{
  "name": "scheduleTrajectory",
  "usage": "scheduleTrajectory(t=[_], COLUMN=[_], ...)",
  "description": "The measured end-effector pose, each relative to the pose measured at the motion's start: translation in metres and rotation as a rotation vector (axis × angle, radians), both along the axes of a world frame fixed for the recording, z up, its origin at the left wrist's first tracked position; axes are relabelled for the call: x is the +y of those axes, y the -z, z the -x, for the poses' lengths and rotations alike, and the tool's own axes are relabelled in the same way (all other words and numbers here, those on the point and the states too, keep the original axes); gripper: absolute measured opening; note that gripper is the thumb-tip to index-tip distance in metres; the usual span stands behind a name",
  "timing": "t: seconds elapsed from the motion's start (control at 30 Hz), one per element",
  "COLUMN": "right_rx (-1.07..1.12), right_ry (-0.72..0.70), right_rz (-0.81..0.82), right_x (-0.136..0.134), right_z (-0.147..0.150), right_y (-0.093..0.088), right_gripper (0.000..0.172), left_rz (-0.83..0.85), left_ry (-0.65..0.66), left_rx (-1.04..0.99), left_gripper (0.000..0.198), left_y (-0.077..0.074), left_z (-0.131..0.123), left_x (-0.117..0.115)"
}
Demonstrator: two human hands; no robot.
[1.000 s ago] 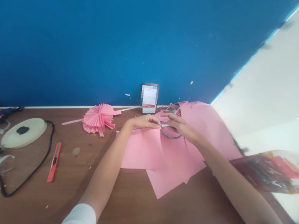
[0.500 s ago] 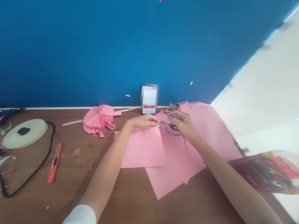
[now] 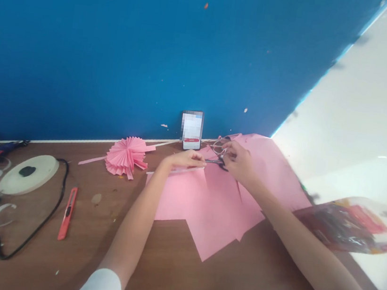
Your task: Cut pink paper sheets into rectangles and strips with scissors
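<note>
My left hand point(image 3: 188, 158) is closed on the far edge of a pink sheet of paper point(image 3: 179, 195), where a narrow pale strip shows along the fold or edge. To its right, my right hand point(image 3: 237, 160) grips a pair of scissors point(image 3: 213, 161). Their blades point left, close to my left fingertips, and my fingers hide most of the handles. More pink paper point(image 3: 220, 224) lies under and beside the sheet.
A folded pink paper rosette point(image 3: 127, 156) and a red box cutter point(image 3: 68, 214) lie to the left, with a pale disc-shaped reel point(image 3: 37, 176) and black cable point(image 3: 59, 206) beyond. A phone point(image 3: 191, 129) leans on the blue wall point(image 3: 120, 50). A plastic packet point(image 3: 354, 223) is at right.
My right fingers have closed around the scissor handles, which showed more openly before. The blades now reach my left fingertips. My left hand stays on the paper; the view has shifted slightly.
</note>
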State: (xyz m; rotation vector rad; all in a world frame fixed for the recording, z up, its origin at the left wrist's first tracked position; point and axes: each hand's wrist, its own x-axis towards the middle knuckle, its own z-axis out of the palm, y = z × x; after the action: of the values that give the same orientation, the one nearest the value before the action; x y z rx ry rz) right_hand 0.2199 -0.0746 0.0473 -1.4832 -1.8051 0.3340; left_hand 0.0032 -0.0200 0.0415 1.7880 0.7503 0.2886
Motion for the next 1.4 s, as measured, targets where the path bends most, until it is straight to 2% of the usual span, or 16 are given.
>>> scheduleTrajectory(t=[0.07,0.13,0.2,0.3,0.4,0.47,0.6,0.67,0.83,1.03,1.23,1.4], right_rx=[-0.241,-0.465,-0.602,-0.642,-0.526,-0.347,0.115,0.301,0.605,0.788,0.757,0.666], right_ry=[0.101,0.129,0.067,-0.006,-0.015,-0.031,-0.160,-0.172,-0.201,-0.238,-0.195,-0.089], right_rz=[-0.031,-0.010,0.034,0.021,-0.066,-0.065,0.127,0.190,0.280,0.349,0.299,0.167], right_x=[-0.001,-0.001,0.001,0.002,0.000,-0.001,-0.002,-0.001,0.000,-0.001,-0.001,0.000], right_z=[0.001,0.002,0.002,0.002,0.006,0.011,0.023,0.027,0.030,0.034,0.034,0.028], right_y=[0.003,0.009,0.015,0.022,0.023,0.023,0.033,0.041,0.049,0.048,0.057,0.063], right_gripper=[0.032,0.036,0.038,0.036,0.032,0.029,0.023,0.022,0.025,0.035,0.032,0.026], left_rz=[-0.005,-0.017,-0.031,-0.052,-0.100,-0.125,-0.134,-0.142,-0.141,-0.125,-0.175,-0.247], left_ry=[0.015,0.014,0.012,0.003,-0.055,-0.096,-0.105,-0.125,-0.132,-0.166,-0.148,0.006], left_rx=[-0.007,-0.015,-0.025,-0.038,-0.042,-0.063,-0.093,-0.072,-0.114,-0.096,-0.061,0.133], left_gripper=[0.032,0.032,0.033,0.034,0.034,0.035,0.037,0.038,0.035,0.030,0.030,0.036], left_y=[-0.001,0.001,0.004,0.006,0.007,0.007,0.008,0.009,0.013,0.017,0.014,0.006], left_z=[0.000,-0.001,-0.002,-0.004,-0.006,-0.007,-0.010,-0.011,-0.014,-0.016,-0.012,-0.001], left_x=[-0.001,-0.001,0.001,0.002,0.003,0.004,0.005,0.007,0.008,0.008,0.009,0.011])
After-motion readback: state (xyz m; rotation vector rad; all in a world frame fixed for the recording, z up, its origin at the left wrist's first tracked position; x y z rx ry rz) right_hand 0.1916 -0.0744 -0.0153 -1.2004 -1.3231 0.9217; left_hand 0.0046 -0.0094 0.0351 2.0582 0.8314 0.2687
